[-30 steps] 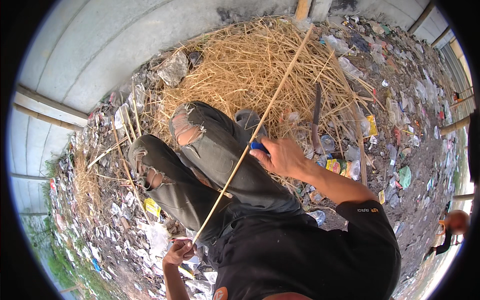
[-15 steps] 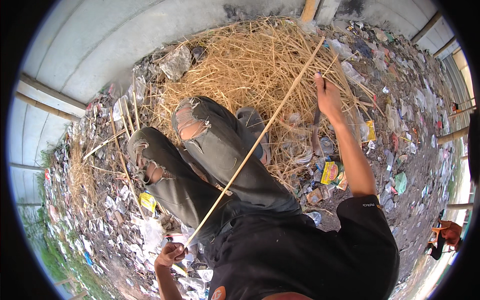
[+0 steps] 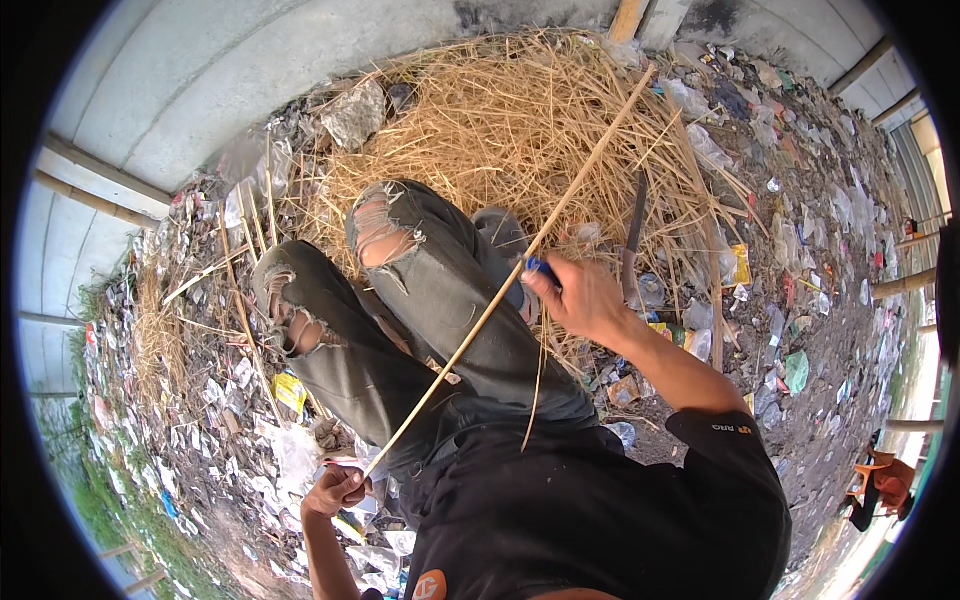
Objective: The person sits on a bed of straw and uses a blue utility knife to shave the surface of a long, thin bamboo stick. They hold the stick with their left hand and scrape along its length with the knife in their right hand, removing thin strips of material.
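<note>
The left hand (image 3: pixel 337 490) pinches the near end of a slender stick (image 3: pixel 575 186), the right hand (image 3: pixel 587 303) curls round a blue tool (image 3: pixel 541 268) at the stick's middle, a thin strip (image 3: pixel 535 402) hangs below the stick, which looks partly pared, the remainder unclear, and heaped strips (image 3: pixel 480 110) lie behind its far half.

A concrete wall (image 3: pixel 230 80), littered ground (image 3: pixel 815 345) and greenery (image 3: pixel 92 505) show a rough outdoor yard

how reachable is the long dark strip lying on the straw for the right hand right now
Probably yes: the dark strip lies near the right hand with nothing visible between, though that hand is closed on a blue object.
</note>
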A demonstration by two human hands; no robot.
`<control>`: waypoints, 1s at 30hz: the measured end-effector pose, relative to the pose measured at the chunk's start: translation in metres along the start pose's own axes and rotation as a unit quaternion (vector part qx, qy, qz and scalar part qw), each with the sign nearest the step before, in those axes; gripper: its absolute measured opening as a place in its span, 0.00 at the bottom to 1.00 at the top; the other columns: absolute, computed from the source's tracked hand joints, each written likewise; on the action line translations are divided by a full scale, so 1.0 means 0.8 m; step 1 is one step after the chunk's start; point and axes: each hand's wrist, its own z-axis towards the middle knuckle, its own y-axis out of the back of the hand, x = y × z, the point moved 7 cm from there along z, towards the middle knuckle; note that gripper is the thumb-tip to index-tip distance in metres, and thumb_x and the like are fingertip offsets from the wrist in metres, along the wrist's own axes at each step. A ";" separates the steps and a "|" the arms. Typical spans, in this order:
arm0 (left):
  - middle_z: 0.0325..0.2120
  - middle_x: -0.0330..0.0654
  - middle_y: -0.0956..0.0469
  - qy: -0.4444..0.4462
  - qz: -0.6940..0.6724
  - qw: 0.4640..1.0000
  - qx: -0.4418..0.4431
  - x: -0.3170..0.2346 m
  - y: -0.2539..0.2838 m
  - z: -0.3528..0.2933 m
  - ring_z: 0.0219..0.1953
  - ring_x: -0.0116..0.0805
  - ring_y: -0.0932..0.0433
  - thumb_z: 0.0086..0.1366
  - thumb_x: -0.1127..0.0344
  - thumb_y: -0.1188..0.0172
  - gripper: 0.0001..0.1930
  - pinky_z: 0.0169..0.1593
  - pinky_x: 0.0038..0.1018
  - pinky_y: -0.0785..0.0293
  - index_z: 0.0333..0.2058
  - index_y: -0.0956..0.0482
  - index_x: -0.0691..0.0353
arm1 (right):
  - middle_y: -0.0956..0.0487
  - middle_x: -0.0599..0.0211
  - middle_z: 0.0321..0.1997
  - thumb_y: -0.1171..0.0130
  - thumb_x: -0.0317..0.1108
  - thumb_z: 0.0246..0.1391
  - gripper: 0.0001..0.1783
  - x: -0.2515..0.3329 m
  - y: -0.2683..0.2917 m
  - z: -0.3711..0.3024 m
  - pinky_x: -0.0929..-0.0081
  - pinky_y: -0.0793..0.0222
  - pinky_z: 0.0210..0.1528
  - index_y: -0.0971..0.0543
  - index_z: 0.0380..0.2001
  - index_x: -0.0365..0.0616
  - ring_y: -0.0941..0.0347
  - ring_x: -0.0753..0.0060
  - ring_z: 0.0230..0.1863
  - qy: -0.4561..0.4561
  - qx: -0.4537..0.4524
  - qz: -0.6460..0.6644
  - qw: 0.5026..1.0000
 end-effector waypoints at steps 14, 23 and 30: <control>0.15 0.28 0.38 -0.012 -0.004 0.999 -0.042 0.012 0.009 -0.017 0.17 0.18 0.45 0.75 0.57 0.37 0.19 0.22 0.22 0.52 0.36 0.17 0.72 | 0.30 0.64 0.13 0.61 0.61 0.77 0.37 -0.139 0.081 0.060 0.61 0.34 0.20 0.21 0.29 0.40 0.30 0.66 0.14 -0.180 -0.078 0.027 0.980; 0.15 0.28 0.39 -0.002 -0.020 0.999 -0.035 0.019 0.014 -0.007 0.16 0.18 0.46 0.73 0.54 0.35 0.20 0.22 0.22 0.55 0.37 0.18 0.72 | 0.23 0.48 0.19 0.51 0.57 0.73 0.31 -0.030 0.019 -0.001 0.52 0.30 0.28 0.22 0.32 0.37 0.23 0.40 0.22 -0.053 -0.042 0.088 0.994; 0.15 0.28 0.39 0.016 -0.021 0.999 -0.022 0.006 0.013 -0.005 0.16 0.19 0.45 0.73 0.51 0.35 0.23 0.22 0.21 0.53 0.37 0.18 0.72 | 0.24 0.54 0.18 0.48 0.61 0.71 0.31 0.005 0.014 0.012 0.52 0.27 0.30 0.23 0.32 0.41 0.21 0.44 0.25 0.074 0.020 -0.033 0.996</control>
